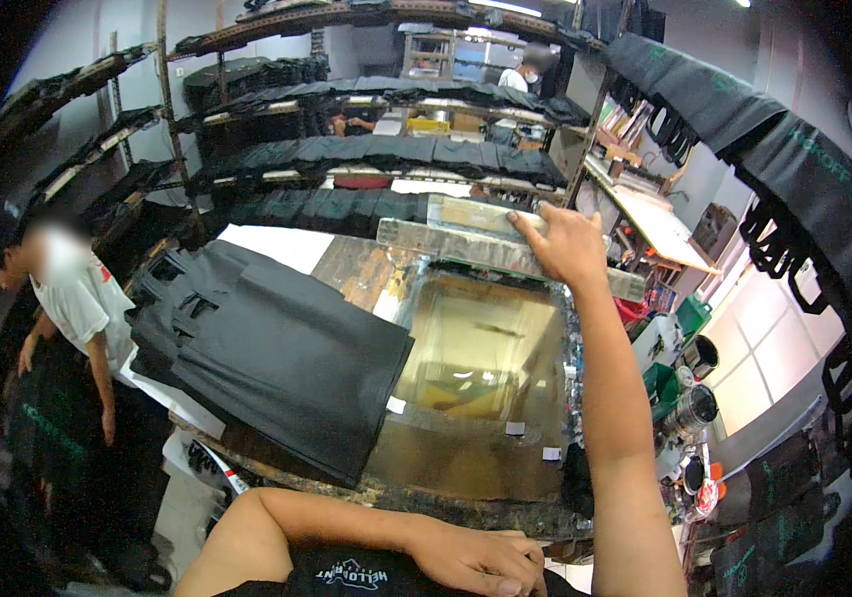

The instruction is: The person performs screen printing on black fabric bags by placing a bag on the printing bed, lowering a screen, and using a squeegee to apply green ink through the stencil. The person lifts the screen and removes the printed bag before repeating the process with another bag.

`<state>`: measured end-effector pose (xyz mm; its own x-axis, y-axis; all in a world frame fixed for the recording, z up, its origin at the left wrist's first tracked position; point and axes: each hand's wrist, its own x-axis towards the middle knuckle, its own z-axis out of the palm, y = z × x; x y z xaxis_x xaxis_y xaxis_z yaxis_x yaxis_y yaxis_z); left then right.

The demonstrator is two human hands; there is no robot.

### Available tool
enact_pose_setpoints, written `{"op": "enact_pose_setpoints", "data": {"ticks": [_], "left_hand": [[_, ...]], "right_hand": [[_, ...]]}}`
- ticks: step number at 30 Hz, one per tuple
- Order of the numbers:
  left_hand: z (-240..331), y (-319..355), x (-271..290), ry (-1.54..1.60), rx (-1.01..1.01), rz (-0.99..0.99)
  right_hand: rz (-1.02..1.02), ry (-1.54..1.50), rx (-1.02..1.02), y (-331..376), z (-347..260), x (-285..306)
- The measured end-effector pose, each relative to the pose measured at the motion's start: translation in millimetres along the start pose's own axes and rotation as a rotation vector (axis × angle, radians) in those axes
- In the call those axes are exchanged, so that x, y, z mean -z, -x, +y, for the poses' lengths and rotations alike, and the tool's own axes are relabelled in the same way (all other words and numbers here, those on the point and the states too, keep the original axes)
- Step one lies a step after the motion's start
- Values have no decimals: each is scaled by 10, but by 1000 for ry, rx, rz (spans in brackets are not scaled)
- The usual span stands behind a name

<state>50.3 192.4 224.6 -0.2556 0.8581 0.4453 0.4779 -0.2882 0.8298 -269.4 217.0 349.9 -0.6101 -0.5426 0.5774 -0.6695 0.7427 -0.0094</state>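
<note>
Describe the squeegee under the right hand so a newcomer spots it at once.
Start at the big printing screen with the yellowish mesh in the middle of the table. The squeegee is the long pale wooden bar lying across its far edge, with the right hand on top. Unlike the black garments stacked to the left, it is rigid, straight and ink-stained.

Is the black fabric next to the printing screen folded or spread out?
Folded. The black fabric lies stacked in overlapping layers, edges stepped, on the table beside the screen frame.
</note>
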Motion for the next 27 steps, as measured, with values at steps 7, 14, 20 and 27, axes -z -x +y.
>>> {"op": "enact_pose_setpoints", "data": {"ticks": [7, 14, 20, 27], "left_hand": [[-305, 77, 239, 0, 24, 141], [-668, 1030, 850, -793, 1032, 871], [-1199, 2030, 863, -1365, 1776, 772], [-1326, 2422, 815, -1383, 1686, 719]], "right_hand": [[5, -16, 42, -96, 59, -89], [184, -21, 138, -214, 191, -206], [251, 211, 334, -355, 344, -313], [228, 348, 391, -465, 419, -294]]}}
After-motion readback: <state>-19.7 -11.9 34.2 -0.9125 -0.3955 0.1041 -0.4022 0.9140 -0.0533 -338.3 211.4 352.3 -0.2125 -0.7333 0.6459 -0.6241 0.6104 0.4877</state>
